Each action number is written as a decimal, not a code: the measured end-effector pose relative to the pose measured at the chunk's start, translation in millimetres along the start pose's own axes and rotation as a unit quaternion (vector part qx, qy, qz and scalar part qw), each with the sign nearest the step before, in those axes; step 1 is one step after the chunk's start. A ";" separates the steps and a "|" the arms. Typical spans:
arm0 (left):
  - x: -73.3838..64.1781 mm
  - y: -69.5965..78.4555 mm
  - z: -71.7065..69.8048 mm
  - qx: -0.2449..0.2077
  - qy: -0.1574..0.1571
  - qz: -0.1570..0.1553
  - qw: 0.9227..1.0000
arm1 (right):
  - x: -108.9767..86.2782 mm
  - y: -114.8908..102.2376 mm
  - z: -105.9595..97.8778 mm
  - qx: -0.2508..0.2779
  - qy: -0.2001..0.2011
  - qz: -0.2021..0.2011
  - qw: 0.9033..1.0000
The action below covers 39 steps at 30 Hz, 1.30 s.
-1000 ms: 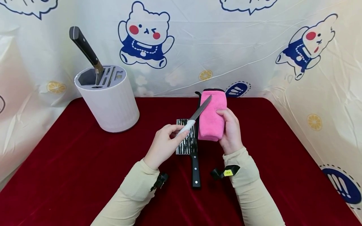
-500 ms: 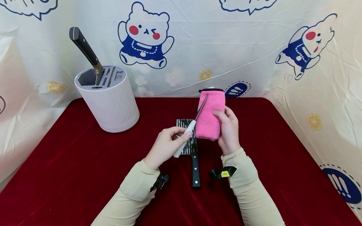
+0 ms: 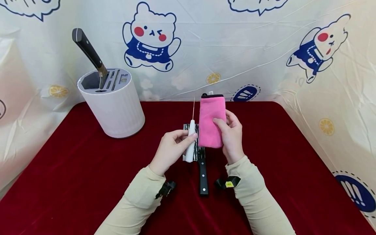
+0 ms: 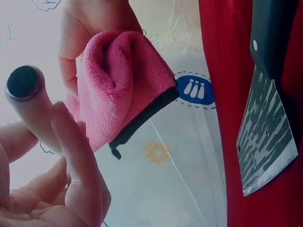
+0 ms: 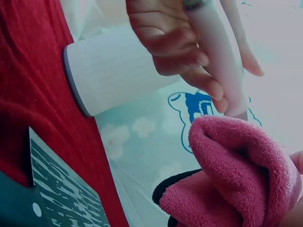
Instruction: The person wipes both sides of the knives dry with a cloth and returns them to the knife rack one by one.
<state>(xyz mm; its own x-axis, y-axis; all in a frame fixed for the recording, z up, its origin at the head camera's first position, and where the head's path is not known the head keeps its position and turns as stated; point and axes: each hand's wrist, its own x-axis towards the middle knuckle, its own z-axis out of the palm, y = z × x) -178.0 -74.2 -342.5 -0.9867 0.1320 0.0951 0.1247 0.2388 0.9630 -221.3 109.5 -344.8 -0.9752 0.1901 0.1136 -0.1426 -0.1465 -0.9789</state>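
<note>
My left hand (image 3: 173, 148) pinches the white handle of a small knife (image 3: 191, 143), its blade pointing up and away, turned nearly edge-on in the head view. Just right of it, my right hand (image 3: 232, 137) holds a folded pink cloth (image 3: 211, 122) with black edging, thumb in front. In the left wrist view the cloth (image 4: 111, 85) shows its fold and the knife handle's dark end faces the camera. Beneath both lies a cleaver (image 3: 202, 178) with a black riveted handle and a black-and-silver patterned blade, partly covered by the left hand and knife.
A white knife block (image 3: 117, 111) stands at the back left, with a black-handled knife (image 3: 88, 49) leaning in its large opening beside several slots. The table bears a dark red cloth (image 3: 88, 182). A printed curtain (image 3: 199, 49) rises behind its back edge.
The pink cloth has moved left with my right hand. The small knife has swung from leaning right across the cloth to nearly upright, its blade now left of the cloth. The cleaver stays put.
</note>
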 end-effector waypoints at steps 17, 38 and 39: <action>1.3 -2.2 2.7 0.000 0.044 -0.002 0.999 | -17.3 2.4 14.8 -0.005 -0.057 -0.014 0.998; 0.7 -4.5 2.5 0.001 0.084 -0.013 0.996 | -24.8 0.6 18.9 -0.013 -0.108 -0.001 0.994; 0.6 -4.2 2.1 -0.002 0.084 -0.013 0.996 | -24.5 0.7 18.6 -0.015 -0.108 0.001 0.994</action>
<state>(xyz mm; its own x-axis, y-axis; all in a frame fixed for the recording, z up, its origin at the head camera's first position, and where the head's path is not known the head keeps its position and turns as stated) -179.0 -73.1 -347.0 -0.9931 -0.0375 0.1112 0.0993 0.2365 0.9665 -200.6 86.7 -345.1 -0.9895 -0.0237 0.1424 -0.1387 -0.1169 -0.9834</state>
